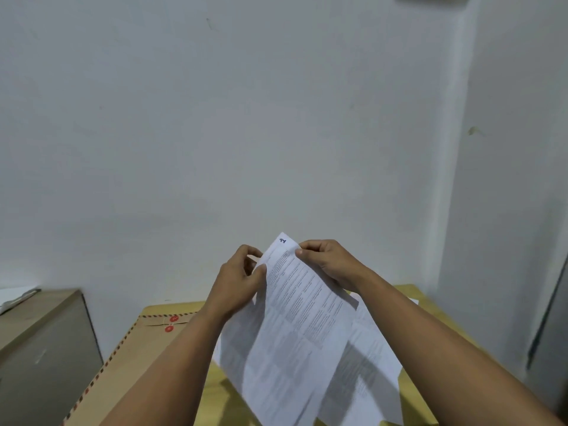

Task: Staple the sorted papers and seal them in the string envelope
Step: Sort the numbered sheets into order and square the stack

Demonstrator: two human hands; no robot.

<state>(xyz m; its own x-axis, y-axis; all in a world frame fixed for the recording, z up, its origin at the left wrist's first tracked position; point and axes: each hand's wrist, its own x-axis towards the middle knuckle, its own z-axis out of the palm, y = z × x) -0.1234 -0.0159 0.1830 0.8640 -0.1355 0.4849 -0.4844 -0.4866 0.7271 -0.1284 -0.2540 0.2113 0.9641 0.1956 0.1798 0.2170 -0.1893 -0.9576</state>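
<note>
Both hands hold the papers [301, 327] up off the table [408, 292], tilted so the top corner points toward the wall [246, 118]. The left hand [239, 281] pinches the papers' upper left edge between thumb and curled fingers; the right hand [329, 261] pinches the top right corner, thumb on the printed face. The sheets fan apart lower down, the bottom edges hanging near the table's near side, and another sheet shows behind on the right. The envelope [129, 358] lies flat on the table's left part, under the left forearm, its striped edge running along the table's left side and its two red string buttons [171, 323] at the far end. Whether anything is inside it cannot be told. A cabinet [46, 348] stands just beside the table on the left.
</note>
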